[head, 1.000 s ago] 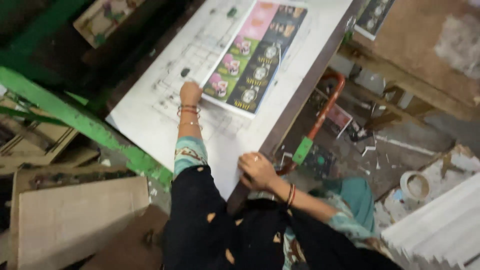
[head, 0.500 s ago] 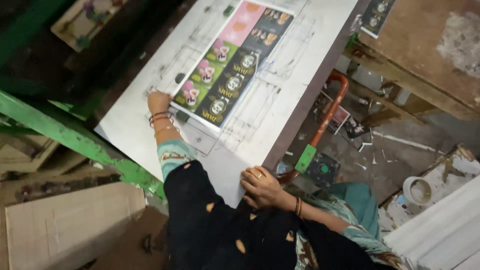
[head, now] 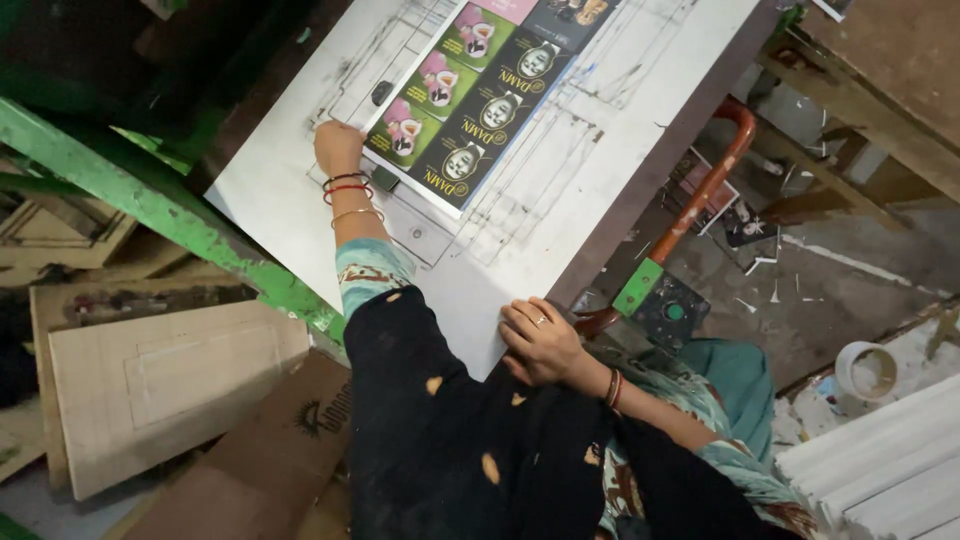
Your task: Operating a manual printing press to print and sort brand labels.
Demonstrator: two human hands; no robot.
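L hand [head: 338, 146] is reaching far across the white board [head: 560, 170], fingers curled, pressing down at the near corner of the printed sheet [head: 470, 100]; can't tell if it's pinching the sheet edge or just resting on it. Sheet is lying flat on the board's upper-middle part, green, pink & black panels in two rows. R hand [head: 540, 340] is gripping the board's near corner, fingers over the top face, thumb hidden under the edge. Board is sitting tilted over a green frame [head: 150, 205] on the L. Red-orange handle [head: 700, 200] w/ green block is poking out below the board's R edge. Tape roll [head: 866, 370] is lying on the floor, well apart.
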